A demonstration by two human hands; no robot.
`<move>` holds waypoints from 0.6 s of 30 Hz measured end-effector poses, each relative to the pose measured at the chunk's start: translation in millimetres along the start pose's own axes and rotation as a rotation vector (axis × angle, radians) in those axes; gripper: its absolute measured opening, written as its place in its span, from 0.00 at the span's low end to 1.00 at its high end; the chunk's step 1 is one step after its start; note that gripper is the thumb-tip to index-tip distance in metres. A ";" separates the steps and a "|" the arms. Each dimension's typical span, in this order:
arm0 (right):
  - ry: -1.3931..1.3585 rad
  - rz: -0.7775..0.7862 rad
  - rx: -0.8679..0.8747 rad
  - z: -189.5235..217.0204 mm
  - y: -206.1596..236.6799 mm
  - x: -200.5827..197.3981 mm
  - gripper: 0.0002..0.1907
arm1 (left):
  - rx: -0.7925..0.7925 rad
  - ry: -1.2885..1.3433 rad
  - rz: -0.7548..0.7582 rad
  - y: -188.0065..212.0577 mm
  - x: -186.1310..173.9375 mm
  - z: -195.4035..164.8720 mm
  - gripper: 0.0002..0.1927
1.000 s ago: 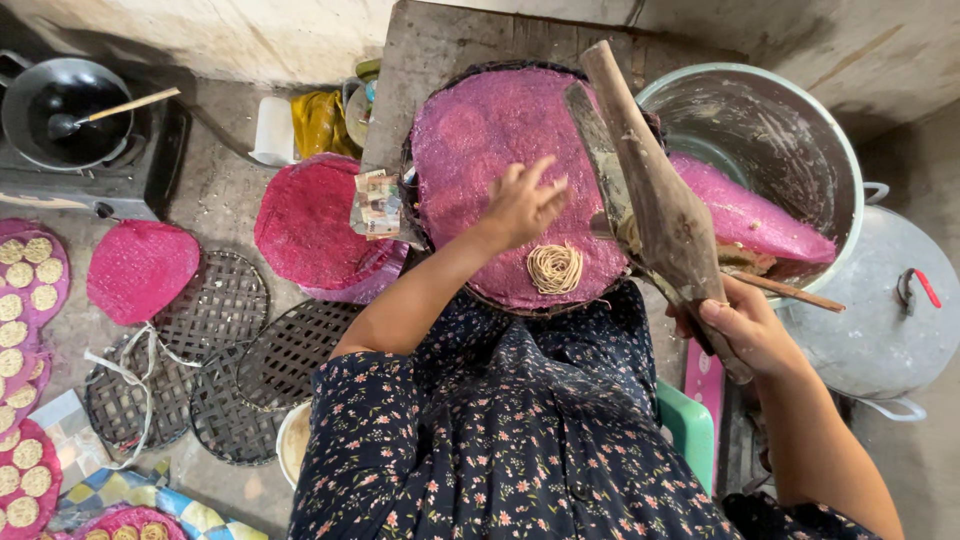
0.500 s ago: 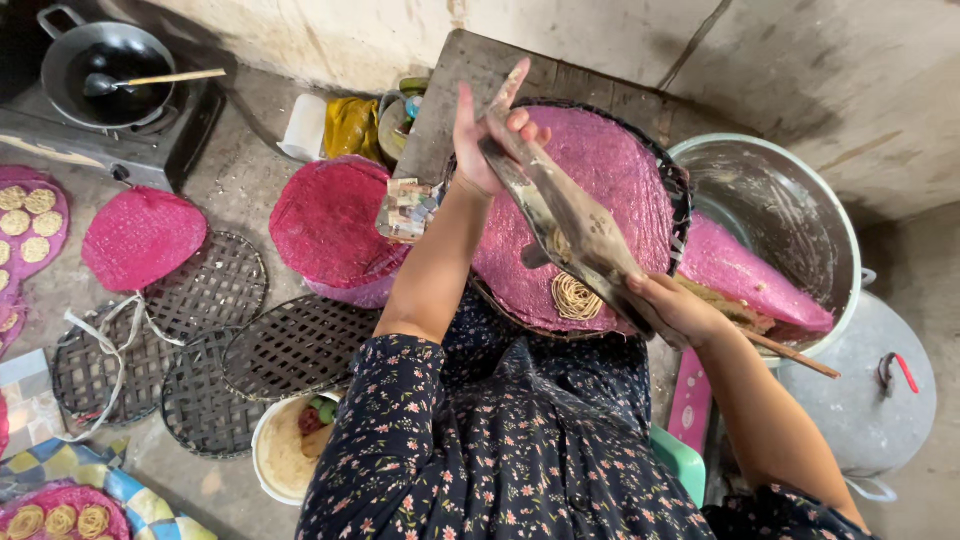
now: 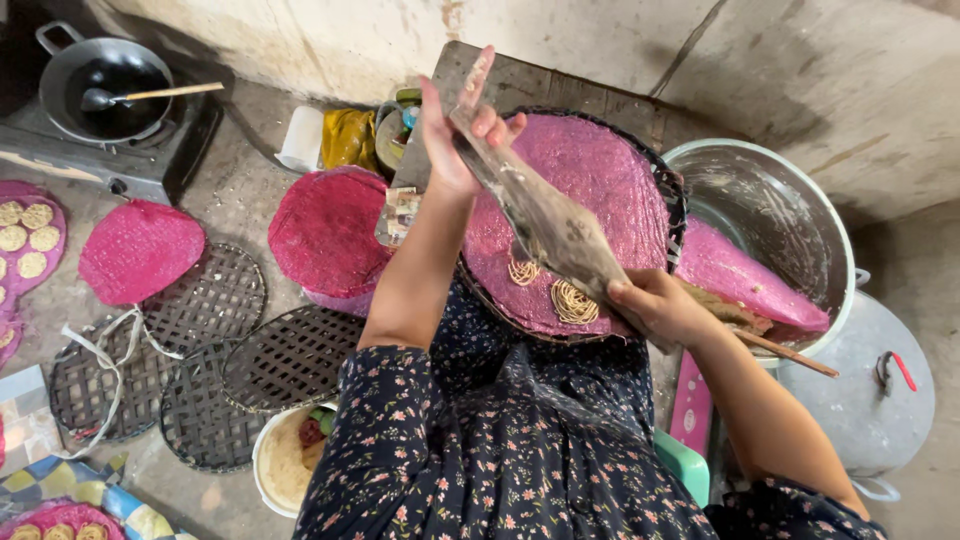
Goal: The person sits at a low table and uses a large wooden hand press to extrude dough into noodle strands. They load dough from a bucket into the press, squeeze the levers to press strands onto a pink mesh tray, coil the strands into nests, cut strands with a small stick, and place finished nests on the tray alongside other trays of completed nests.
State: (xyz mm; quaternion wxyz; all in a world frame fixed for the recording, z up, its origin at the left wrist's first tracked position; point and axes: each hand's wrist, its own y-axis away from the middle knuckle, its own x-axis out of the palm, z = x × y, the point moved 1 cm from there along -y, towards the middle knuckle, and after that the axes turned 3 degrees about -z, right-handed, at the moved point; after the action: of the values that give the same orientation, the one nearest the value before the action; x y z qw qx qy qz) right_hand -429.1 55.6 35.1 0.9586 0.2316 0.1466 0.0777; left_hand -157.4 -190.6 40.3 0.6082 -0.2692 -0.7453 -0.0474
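Note:
I hold a long, dough-smeared wooden press point(image 3: 545, 215) slanted over a round tray covered in pink cloth point(image 3: 600, 170). My left hand point(image 3: 452, 140) grips its far upper end, fingers partly raised. My right hand point(image 3: 660, 305) is closed around its near lower end at the tray's right rim. A coiled nest of pale noodles point(image 3: 574, 300) lies on the pink cloth just under the press. A smaller bunch of strands point(image 3: 523, 270) is beside it.
A big metal pot point(image 3: 770, 215) with a pink cloth point(image 3: 745, 280) and a stick stands right, its lid point(image 3: 860, 400) nearer. To the left are pink-covered trays point(image 3: 325, 230), black woven mats point(image 3: 290, 355), a white bucket point(image 3: 285, 460) and a stove with a black pan point(image 3: 105, 85).
My left hand left the pink cloth and rose to take the press's far end. The press swung over the tray, and a second bunch of noodle strands now lies there.

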 end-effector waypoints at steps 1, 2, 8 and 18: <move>-0.017 0.040 -0.014 -0.2 4.5 4.7 0.27 | 0.010 -0.036 0.026 5.3 3.7 -3.8 0.52; -0.034 0.083 -0.027 -0.1 9.7 8.3 0.27 | -0.019 -0.035 -0.025 12.3 6.3 -2.2 0.52; 0.220 -0.122 -0.054 20.7 28.5 -7.5 0.26 | -0.045 -0.003 -0.162 19.8 15.3 14.6 0.51; 0.086 0.012 -0.048 6.4 22.1 21.8 0.26 | -0.050 -0.099 -0.281 43.1 18.2 -7.5 0.50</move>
State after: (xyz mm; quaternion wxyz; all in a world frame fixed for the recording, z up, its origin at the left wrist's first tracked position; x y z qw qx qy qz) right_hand -408.3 77.1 45.5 0.9561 0.2058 0.1846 0.0966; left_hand -133.2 -150.7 48.1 0.5510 -0.1795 -0.8033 -0.1371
